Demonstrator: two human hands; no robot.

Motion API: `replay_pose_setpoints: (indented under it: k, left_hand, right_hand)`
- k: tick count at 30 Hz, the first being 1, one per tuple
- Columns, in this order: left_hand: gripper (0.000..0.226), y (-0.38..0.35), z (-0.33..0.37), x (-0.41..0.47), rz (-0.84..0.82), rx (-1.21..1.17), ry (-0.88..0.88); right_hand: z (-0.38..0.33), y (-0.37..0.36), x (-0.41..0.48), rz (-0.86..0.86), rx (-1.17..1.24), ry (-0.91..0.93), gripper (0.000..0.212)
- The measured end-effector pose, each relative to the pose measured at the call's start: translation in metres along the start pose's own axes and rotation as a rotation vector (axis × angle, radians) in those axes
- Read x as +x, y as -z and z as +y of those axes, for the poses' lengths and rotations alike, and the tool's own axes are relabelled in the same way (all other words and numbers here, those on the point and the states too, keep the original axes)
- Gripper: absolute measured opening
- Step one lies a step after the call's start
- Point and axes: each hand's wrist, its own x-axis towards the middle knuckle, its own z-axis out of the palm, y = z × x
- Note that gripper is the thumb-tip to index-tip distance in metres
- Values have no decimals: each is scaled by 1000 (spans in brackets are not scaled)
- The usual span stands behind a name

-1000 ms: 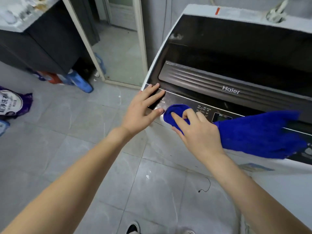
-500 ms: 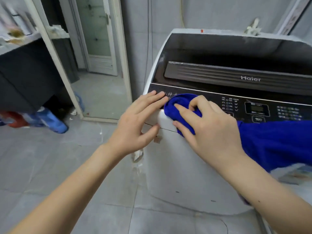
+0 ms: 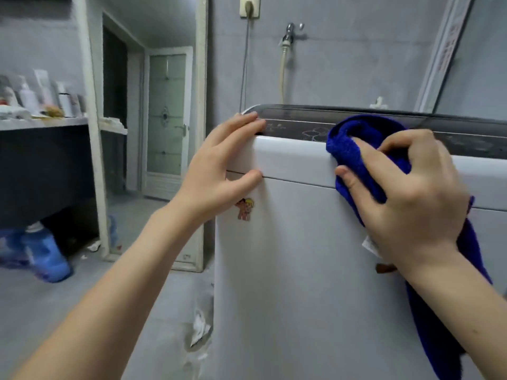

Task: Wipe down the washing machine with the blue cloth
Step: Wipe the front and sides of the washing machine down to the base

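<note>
Against the top front edge of the washer point(image 3: 301, 270), holding the cloth point(image 3: 354, 144) bunched in the right grip point(image 3: 411, 204), fingers curled over it and thumb against it, likely to press a thick pad onto the lip below the dark panel while letting the tail hang down the front. Bracing with the left grip point(image 3: 216, 171), fingers straight and holding nothing, spread across the left corner just above a sticker point(image 3: 245, 209), probably to steady the push.

— At three o'clock the edge cuts our washing machine point(image 3: 301, 270) off.
— And our right hand point(image 3: 406, 198) covers much of the cloth point(image 3: 354, 144); we can't read the panel point(image 3: 296, 130) markings, they're too blurred.
</note>
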Motion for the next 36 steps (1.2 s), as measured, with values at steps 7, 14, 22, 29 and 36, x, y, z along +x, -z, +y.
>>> replay_pose_setpoints:
  k: [7,14,22,29,36]
  left_hand:
    - [85,-5,-15,-34,101,-176,131]
    - [95,-5,-24,-69,-1,-339,308]
    - [101,-6,-27,-81,-61,-390,347]
    - [97,-8,-34,-82,-67,-413,333]
    - [100,-5,-31,-83,-79,-409,364]
  right_hand:
    - [-71,-38,-4,-60,22,239,30]
    - [-73,-40,-52,-113,56,395,27]
    - [-81,-49,9,-33,108,247,24]
    - [-84,-44,-63,-202,87,515,35]
    - [-74,-44,9,1,101,214,22]
